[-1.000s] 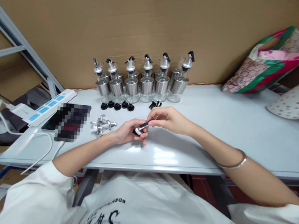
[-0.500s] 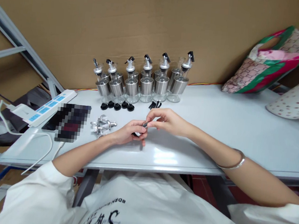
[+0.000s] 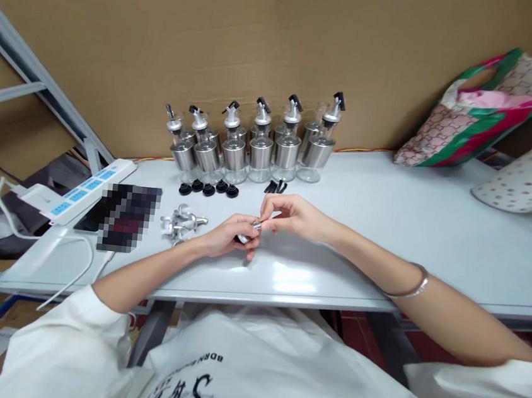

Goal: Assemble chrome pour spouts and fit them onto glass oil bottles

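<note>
Above the table's front half, my left hand [image 3: 230,234] is closed around a bottle pourer top [image 3: 243,238]; its silver spout and black base show between the fingers. My right hand [image 3: 296,217] meets it from the right, thumb and fingertips pinched at the spout's tip. Whatever small piece the right fingers hold there is hidden. Beyond the hands lie several small black levers [image 3: 275,187]. Left of them is a group of black ribbed stoppers [image 3: 208,190]. Loose silver spout caps [image 3: 184,222] are heaped beside my left wrist.
Glass-and-steel bottles [image 3: 261,151] with pourers stand along the cardboard wall [image 3: 169,37], more bottles behind them. To the left are a white power strip [image 3: 91,190], cables and a blurred-out dark object [image 3: 125,219]. A patterned bag [image 3: 464,118] leans at the back right.
The dark piece visible at the spout between my fingertips no longer shows, and silver shows there instead. Both hands stay in nearly the same place.
</note>
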Available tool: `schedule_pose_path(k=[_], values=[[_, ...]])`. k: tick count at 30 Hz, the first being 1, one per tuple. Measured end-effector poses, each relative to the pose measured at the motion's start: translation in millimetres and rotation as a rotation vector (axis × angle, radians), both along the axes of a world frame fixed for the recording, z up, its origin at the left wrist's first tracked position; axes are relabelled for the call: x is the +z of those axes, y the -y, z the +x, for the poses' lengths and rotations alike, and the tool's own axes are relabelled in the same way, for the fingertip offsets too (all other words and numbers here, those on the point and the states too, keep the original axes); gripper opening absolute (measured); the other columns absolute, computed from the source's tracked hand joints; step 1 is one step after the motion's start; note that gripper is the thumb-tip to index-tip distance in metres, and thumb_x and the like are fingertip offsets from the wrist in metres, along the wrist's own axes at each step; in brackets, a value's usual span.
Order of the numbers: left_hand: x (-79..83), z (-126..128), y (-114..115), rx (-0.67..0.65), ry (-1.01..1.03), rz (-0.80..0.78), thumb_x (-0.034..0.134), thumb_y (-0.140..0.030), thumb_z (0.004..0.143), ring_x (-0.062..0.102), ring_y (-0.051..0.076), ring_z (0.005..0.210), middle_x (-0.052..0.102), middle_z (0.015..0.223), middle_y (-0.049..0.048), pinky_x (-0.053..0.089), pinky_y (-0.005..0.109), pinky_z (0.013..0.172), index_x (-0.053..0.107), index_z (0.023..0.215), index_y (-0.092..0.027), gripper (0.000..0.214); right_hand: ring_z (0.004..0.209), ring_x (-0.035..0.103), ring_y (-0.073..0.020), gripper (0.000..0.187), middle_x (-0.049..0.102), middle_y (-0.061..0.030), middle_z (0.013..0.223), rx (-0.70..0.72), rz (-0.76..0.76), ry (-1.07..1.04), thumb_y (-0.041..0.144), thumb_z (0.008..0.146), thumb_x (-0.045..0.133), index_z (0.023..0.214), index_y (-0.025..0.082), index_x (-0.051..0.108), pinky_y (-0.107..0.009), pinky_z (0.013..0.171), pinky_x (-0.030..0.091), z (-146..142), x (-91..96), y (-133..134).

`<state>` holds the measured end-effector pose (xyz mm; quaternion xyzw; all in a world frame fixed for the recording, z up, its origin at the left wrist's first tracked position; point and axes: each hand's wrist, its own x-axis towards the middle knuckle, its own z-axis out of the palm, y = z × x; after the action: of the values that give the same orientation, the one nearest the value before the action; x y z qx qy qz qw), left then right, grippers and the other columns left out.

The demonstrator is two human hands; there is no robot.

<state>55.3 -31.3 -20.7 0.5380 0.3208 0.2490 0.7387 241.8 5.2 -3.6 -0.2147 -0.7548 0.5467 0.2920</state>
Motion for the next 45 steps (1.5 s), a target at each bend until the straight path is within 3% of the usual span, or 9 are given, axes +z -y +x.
schedule_pose_path(k=[10, 14, 18, 24, 29, 33, 41, 45], values=[[-1.0, -1, -2, 0.018, -0.006, -0.045, 0.057, -0.026, 0.065, 0.050, 0.010, 0.045, 0.047, 0.051, -0.0056, 0.039, 0.023, 0.049, 0.047, 0.077, -0.016, 0.018, 0.071, 0.057, -0.0123, 0.024, 0.061, -0.0006, 0.072, -0.002, 0.002, 0.008, 0.035, 0.069, 0.073, 0.071, 0.013, 0.062, -0.028, 0.069, 0.044, 2, -1.1, -4], [2.5, 1, 0, 0.030, 0.015, -0.063, 0.060, -0.025, 0.064, 0.049, 0.009, 0.047, 0.047, 0.053, -0.0057, 0.042, 0.024, 0.053, 0.047, 0.075, -0.016, 0.019, 0.066, 0.055, -0.0105, 0.024, 0.063, -0.0003, 0.071, 0.000, -0.056, 0.010, 0.034, 0.067, 0.074, 0.071, 0.013, 0.063, -0.027, 0.066, 0.044, 4, 2.4, -6], [6.1, 3, 1, 0.066, 0.006, -0.033, 0.064, -0.031, 0.068, 0.053, 0.010, 0.053, 0.050, 0.058, -0.0051, 0.043, 0.025, 0.058, 0.052, 0.086, -0.015, 0.028, 0.062, 0.054, -0.0091, 0.024, 0.063, 0.0001, 0.071, -0.012, -0.107, 0.031, 0.035, 0.071, 0.071, 0.080, 0.013, 0.066, -0.025, 0.062, 0.044, 5, 5.3, -5], [3.3, 2, 0, 0.118, -0.052, 0.112, 0.066, -0.035, 0.071, 0.051, 0.009, 0.061, 0.051, 0.070, -0.0041, 0.041, 0.026, 0.064, 0.046, 0.083, -0.016, 0.029, 0.064, 0.057, -0.0096, 0.027, 0.066, -0.0003, 0.077, -0.036, -0.169, 0.047, 0.035, 0.071, 0.070, 0.087, 0.014, 0.064, -0.026, 0.064, 0.046, 5, 3.4, -7], [-1.1, 2, 2, 0.193, -0.226, 0.358, 0.061, -0.033, 0.075, 0.046, 0.008, 0.056, 0.047, 0.066, -0.0072, 0.033, 0.021, 0.057, 0.035, 0.082, -0.020, 0.030, 0.065, 0.057, -0.0100, 0.026, 0.067, -0.0004, 0.076, -0.041, -0.183, 0.098, 0.033, 0.068, 0.073, 0.085, 0.014, 0.067, -0.026, 0.065, 0.045, 7, 6.0, -8], [-6.1, 0, 1, 0.262, -0.282, 0.575, 0.062, -0.026, 0.075, 0.037, 0.006, 0.059, 0.038, 0.075, -0.0067, 0.029, 0.020, 0.057, 0.033, 0.083, -0.021, 0.030, 0.066, 0.058, -0.0097, 0.026, 0.067, 0.0004, 0.075, -0.014, -0.232, 0.091, 0.028, 0.065, 0.075, 0.085, 0.014, 0.067, -0.026, 0.068, 0.046, 8, 5.9, -7], [-3.8, -1, 2, 0.159, -0.333, 0.687, 0.077, -0.040, 0.062, 0.042, 0.010, 0.071, 0.042, 0.083, -0.0032, 0.034, 0.021, 0.065, 0.036, 0.086, -0.021, 0.052, 0.070, 0.062, -0.0120, 0.024, 0.068, -0.0008, 0.077, 0.057, -0.221, 0.077, 0.023, 0.062, 0.077, 0.081, 0.012, 0.066, -0.029, 0.074, 0.048, 6, 2.9, -2], [-1.9, -1, 2, 0.218, -0.433, 0.847, 0.068, -0.045, 0.072, 0.041, 0.010, 0.067, 0.046, 0.082, -0.0018, 0.034, 0.022, 0.062, 0.040, 0.087, -0.020, 0.040, 0.070, 0.062, -0.0107, 0.022, 0.068, -0.0003, 0.077, 0.027, -0.166, 0.059, 0.019, 0.064, 0.075, 0.082, 0.013, 0.065, -0.027, 0.072, 0.048, 7, 7.4, -2]])
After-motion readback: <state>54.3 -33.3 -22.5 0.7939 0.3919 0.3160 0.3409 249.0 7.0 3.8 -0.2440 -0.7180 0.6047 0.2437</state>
